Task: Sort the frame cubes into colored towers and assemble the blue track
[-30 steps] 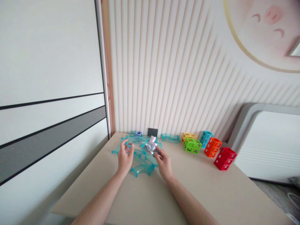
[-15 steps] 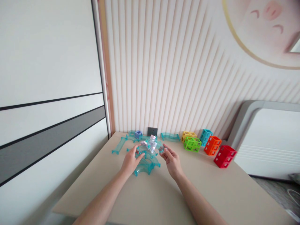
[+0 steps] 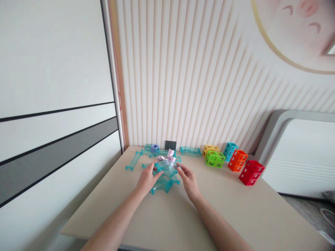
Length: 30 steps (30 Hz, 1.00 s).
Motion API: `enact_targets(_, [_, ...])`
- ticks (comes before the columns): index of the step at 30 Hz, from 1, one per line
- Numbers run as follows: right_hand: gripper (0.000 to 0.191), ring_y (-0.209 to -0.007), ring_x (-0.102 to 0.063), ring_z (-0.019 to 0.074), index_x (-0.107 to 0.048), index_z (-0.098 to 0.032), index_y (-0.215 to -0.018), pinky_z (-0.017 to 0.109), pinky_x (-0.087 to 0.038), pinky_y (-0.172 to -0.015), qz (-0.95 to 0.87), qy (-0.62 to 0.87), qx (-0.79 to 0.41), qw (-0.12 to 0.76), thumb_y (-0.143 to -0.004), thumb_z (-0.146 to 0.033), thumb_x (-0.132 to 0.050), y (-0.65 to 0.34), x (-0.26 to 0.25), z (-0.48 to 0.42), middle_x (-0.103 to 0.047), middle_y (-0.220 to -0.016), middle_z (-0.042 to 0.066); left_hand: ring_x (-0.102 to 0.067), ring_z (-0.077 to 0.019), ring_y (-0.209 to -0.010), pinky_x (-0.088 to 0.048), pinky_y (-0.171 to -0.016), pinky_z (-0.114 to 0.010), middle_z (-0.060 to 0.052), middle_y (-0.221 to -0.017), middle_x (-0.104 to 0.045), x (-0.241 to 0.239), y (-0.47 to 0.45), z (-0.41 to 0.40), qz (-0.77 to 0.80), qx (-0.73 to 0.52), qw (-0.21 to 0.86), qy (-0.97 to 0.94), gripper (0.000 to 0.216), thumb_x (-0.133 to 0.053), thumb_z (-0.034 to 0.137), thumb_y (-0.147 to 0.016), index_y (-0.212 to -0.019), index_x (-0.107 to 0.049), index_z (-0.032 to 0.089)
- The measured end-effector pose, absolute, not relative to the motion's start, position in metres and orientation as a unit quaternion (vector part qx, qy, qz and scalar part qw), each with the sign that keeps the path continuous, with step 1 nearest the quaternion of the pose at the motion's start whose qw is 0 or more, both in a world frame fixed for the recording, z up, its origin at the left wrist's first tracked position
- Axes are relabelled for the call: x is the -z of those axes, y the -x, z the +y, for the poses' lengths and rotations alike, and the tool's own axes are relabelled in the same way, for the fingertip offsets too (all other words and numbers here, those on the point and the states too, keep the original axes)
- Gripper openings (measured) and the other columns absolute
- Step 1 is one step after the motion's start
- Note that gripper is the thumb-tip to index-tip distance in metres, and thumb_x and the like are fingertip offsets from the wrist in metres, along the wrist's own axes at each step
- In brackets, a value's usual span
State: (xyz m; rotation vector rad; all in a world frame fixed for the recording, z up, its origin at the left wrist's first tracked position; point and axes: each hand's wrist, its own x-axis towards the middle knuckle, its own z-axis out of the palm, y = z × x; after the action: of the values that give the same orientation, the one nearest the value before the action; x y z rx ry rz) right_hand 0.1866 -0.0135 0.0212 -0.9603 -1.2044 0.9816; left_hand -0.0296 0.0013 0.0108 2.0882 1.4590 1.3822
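Observation:
A translucent teal curved track piece (image 3: 167, 169) is between my two hands, above more curved track pieces (image 3: 160, 186) piled on the table. My left hand (image 3: 147, 177) grips its left end, with the thumb in front and the fingers partly hidden behind. At its right end, my right hand (image 3: 188, 179) has thumb and forefinger pinched together on the edge. Just behind the held piece stand pale pink-lilac glossy blocks (image 3: 170, 156), partly covered by the teal plastic.
Straight teal track pieces lie at the back left (image 3: 134, 160) and along the wall (image 3: 190, 151). A small blue-violet frame cube (image 3: 154, 149) stands near a black wall socket (image 3: 170, 145). Yellow (image 3: 210, 150), green (image 3: 215, 159), blue (image 3: 230, 151), orange (image 3: 237, 160) and red (image 3: 251, 172) frame blocks stand right.
My right hand has moved slightly left, closer to my left hand. The curved track piece has shifted a little left and toward me, while my left hand stays nearly in place.

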Motion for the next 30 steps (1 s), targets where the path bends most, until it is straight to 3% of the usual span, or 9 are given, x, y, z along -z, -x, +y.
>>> enact_targets(11, [0.054,-0.084,-0.072,0.0270,-0.076,-0.017,-0.103,0.038,-0.058,-0.075,-0.550,0.426,-0.391,0.602,-0.078,-0.064,-0.071,-0.184,-0.016,-0.012,-0.079,-0.093,0.009,-0.072,-0.0239,-0.073,-0.058,-0.071,-0.037,-0.004,-0.078,-0.073,-0.010,0.029,0.002,0.520,-0.476,0.112,-0.700,0.042,-0.066,0.053,-0.083,-0.110,-0.063,0.020])
enact_targets(16, [0.052,-0.092,-0.072,0.0275,-0.069,-0.019,-0.121,0.040,-0.058,-0.081,-0.601,0.451,-0.335,0.569,-0.088,-0.058,-0.062,-0.183,-0.013,-0.016,-0.077,-0.104,0.011,-0.072,-0.0244,-0.071,-0.057,-0.067,-0.035,-0.003,-0.074,-0.072,-0.010,0.029,0.002,0.535,-0.477,0.117,-0.687,0.044,-0.065,0.056,-0.083,-0.108,-0.063,0.020])
enact_targets(20, [0.059,-0.096,-0.073,0.0279,-0.060,-0.023,-0.134,0.041,-0.060,-0.082,-0.639,0.470,-0.275,0.543,-0.083,-0.050,-0.071,-0.180,-0.013,-0.022,-0.076,-0.108,0.010,-0.070,-0.0223,-0.062,-0.055,-0.061,-0.033,-0.003,-0.072,-0.072,-0.010,0.027,0.001,0.535,-0.481,0.124,-0.683,0.046,-0.063,0.057,-0.084,-0.109,-0.062,0.018])
enact_targets(30, [0.058,-0.083,-0.071,0.0246,-0.063,-0.020,-0.131,0.039,-0.060,-0.077,-0.627,0.493,-0.227,0.558,-0.081,-0.049,-0.073,-0.180,-0.011,-0.021,-0.074,-0.104,0.010,-0.066,-0.0184,-0.057,-0.054,-0.058,-0.030,-0.002,-0.072,-0.070,-0.016,0.021,-0.005,0.512,-0.494,0.144,-0.688,0.044,-0.063,0.056,-0.085,-0.108,-0.063,0.019])
